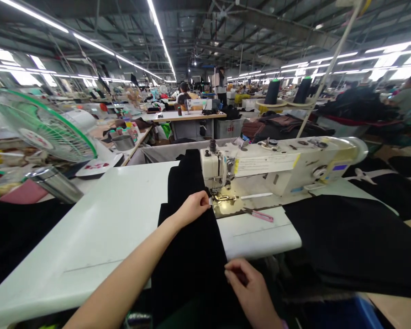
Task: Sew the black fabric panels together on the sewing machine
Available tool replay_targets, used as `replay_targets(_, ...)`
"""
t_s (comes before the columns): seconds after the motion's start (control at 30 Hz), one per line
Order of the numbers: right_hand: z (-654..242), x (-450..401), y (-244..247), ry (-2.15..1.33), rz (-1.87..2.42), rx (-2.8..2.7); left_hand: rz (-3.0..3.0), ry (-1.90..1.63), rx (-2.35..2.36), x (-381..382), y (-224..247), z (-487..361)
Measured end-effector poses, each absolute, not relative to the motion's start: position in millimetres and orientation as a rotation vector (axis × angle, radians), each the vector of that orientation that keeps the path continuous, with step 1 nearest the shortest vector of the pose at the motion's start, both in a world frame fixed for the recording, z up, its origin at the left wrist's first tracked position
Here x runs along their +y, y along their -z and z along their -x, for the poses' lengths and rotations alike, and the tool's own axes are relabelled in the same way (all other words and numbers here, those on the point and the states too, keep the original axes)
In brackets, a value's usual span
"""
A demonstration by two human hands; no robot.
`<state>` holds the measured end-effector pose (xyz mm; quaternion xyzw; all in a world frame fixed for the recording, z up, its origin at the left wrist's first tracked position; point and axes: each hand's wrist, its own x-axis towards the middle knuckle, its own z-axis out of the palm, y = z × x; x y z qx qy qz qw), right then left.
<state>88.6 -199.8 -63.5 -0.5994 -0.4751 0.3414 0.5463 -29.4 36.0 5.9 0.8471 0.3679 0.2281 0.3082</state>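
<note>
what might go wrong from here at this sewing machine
The left hand is close to the needle end of the sewing machine, so a finger might get caught. The black cloth, its edge apparently pinched by the right hand, runs past the table and might drag askew. The pink snips nearby might get knocked.

A sewing workshop in a large factory hall: a sewing machine (pixel 256 157) stands towards the far right of the worktop (pixel 123 205), black cloth (pixel 188 256) hangs over its near edge, and snips (pixel 263 215) lie near its near right corner. Beyond the far edge are thread cones (pixel 272 92), another table (pixel 181 117), strip lights (pixel 160 34) and roof beams (pixel 260 27).
</note>
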Motion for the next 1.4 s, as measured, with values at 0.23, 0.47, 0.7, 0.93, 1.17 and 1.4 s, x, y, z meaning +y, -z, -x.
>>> replay_targets(0.23, -107, -196, 68, -0.206, 1.233, -1.659, -2.203, -0.621, 0.988, 40, 1, 26)
replay_targets(0.47, -113, -176, 51, -0.001, 1.311, -1.819, -2.109, -0.638, 1.095, 73, 16, 10)
replay_targets(0.7, -114, -168, 53, 0.041, 1.267, -1.814, -2.115, -0.616, 1.098, 86, 22, 11)
replay_targets(0.93, -118, -169, 47, 0.073, 1.242, -1.882, -2.248, -0.653, 1.243, 67, 5, 8)
replay_targets(1.17, -125, -170, 42, 0.04, 1.232, -1.982, -2.633, -0.456, 0.757, -62, -3, 46)
replay_targets(1.4, -128, -143, 36, 0.016, 1.297, -1.962, -2.936, -0.418, 0.334, -64, 13, 69)
